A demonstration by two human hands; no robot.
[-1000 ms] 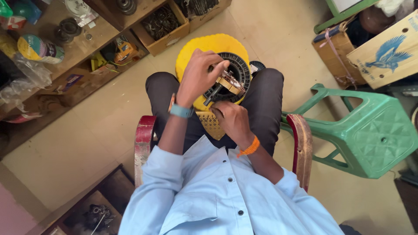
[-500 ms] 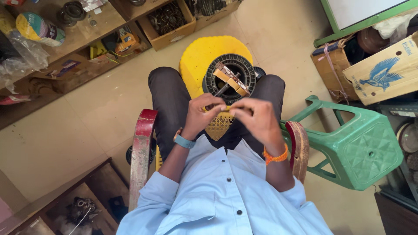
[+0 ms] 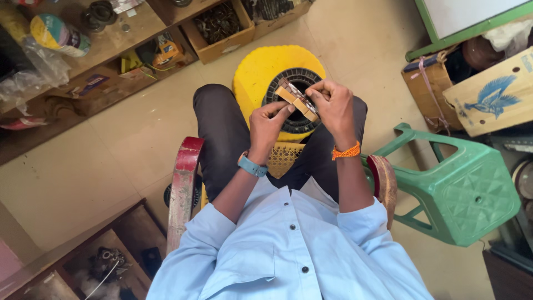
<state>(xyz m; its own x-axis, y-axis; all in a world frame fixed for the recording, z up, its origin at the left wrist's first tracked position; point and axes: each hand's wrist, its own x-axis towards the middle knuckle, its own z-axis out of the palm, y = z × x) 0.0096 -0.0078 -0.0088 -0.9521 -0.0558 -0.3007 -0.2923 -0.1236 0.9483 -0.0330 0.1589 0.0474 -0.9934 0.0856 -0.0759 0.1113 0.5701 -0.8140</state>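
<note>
Sitting in a chair with red armrests (image 3: 183,183), a person in a pale blue shirt holds a small tan and brown bundle (image 3: 298,100) up over the lap with both hands. Left hand (image 3: 268,125), with a blue watch at the wrist, pinches the near end of the bundle between thumb and curled fingers; right hand (image 3: 332,105), with an orange bead band at the wrist, closes its fingers over the far end – the two grips seem to steady the piece from both sides so it can be worked on closely. What the bundle is made of is too small to tell.

Just behind the bundle, resting against the knees, is a black ribbed ring (image 3: 294,103) set on a yellow round stool (image 3: 258,69), apparently kept near for easy reach. Right of the stool stands a green plastic stool (image 3: 472,189), tipped at an angle, and beyond it a cardboard box with a blue bird picture (image 3: 494,100). Left of the yellow stool runs a low wooden shelf (image 3: 111,44) cluttered with small parts – and an open cardboard box of dark metal pieces (image 3: 219,28) sits on the floor beside it
</note>
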